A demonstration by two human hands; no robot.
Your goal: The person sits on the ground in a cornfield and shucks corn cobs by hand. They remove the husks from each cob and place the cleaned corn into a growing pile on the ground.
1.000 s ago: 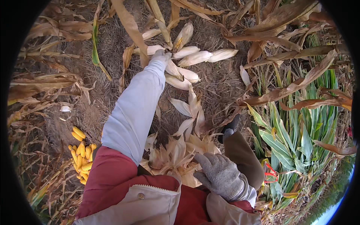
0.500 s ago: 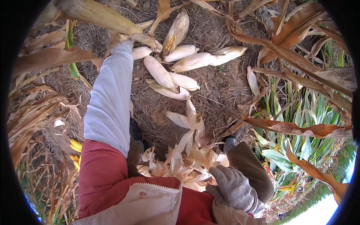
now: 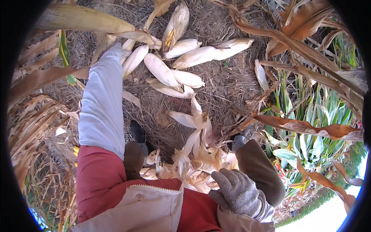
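Note:
My left arm, in a pale sleeve (image 3: 102,92), reaches forward to the far left. Its hand is hidden past the cuff, beneath a dry corn leaf and stalk (image 3: 89,19); its fingers do not show. Closest to the cuff lies a husked-over ear of corn (image 3: 135,60). Several more ears in pale husks, such as this ear (image 3: 160,70), lie in a loose pile on the ground. One ear (image 3: 177,29) has split husk with yellow kernels showing. My right hand (image 3: 237,191), in a grey glove, rests by my right knee, fingers loosely bent and thumb apart, with nothing visible between them.
Loose husks (image 3: 193,162) are heaped between my legs. Bare yellow corn (image 3: 76,150) shows partly beside my left sleeve. Dry leaves (image 3: 293,123) hang across the right, over green plants (image 3: 309,149). A single pale ear (image 3: 261,74) lies apart at right.
My left arm has shifted left, uncovering more of the ear beside the cuff and covering most of the yellow corn. The stalk at top left moved left. My right hand stays nearly still.

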